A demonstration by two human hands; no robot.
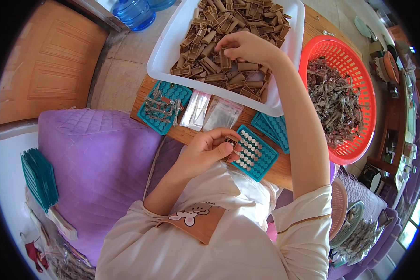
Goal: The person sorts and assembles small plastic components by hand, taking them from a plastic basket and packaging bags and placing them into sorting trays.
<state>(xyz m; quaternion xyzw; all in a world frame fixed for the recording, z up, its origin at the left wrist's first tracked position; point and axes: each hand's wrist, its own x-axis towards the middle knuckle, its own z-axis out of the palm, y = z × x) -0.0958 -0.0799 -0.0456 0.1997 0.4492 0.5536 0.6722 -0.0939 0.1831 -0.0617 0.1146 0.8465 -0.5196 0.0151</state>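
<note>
My right hand [253, 46] reaches into a white plastic bin [159, 60] heaped with brown plastic housings [210, 63]. Its thumb and fingers pinch one open-topped brown housing [225, 60] just above the heap. Closer to me, my left hand [201, 150] is closed around a small brown plastic housing [230, 142] with something dark inside; the fingers cover part of it. Right beside that hand lies a teal tray [266, 161] with round pockets, several holding silvery button-like discs [249, 150].
Another teal tray [156, 122] carries small wired parts. Clear plastic bags [221, 114] lie beside it, and stacked teal trays [279, 127] sit under the bin's edge. A red basket [365, 116] of tangled wired parts stands at right. A purple seat [93, 172] is at left.
</note>
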